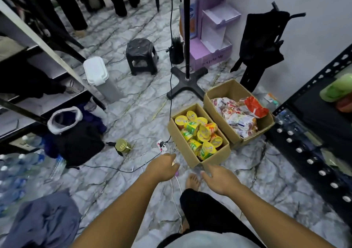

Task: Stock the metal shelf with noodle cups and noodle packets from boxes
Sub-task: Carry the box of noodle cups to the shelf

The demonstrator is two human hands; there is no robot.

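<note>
Head view looks down on two bare arms reaching forward over a marble-patterned floor (pixel 118 114). Left hand (pixel 163 167) is loosely curled, knuckles up, holding nothing that I can make out; it hangs above a white power strip (pixel 162 146) and its thin cables. Right hand (pixel 221 179) is open with fingers spread and empty, just short of the near corner of the nearer cardboard box (pixel 182 143). A bare foot (pixel 192 181) shows between the two hands.

That nearer box is open and filled with noodle cups (pixel 200 133), yellow, green and orange, lying on their sides and ends. Touching its far right side is a second open box (pixel 234 91) holding noodle packets (pixel 238 114) in red and white wrappers. Both boxes sit on the floor just left of the metal shelf (pixel 312 152), a dark frame with punched uprights along the right edge.

Beyond the boxes stands a fan stand (pixel 187 80) with a cross base, and farther left a small black stool (pixel 141 57) and a grey bin with a white lid (pixel 99 76). A dark bundle of clothes (pixel 80 139) lies on the left, beside water bottles (pixel 17 164).
</note>
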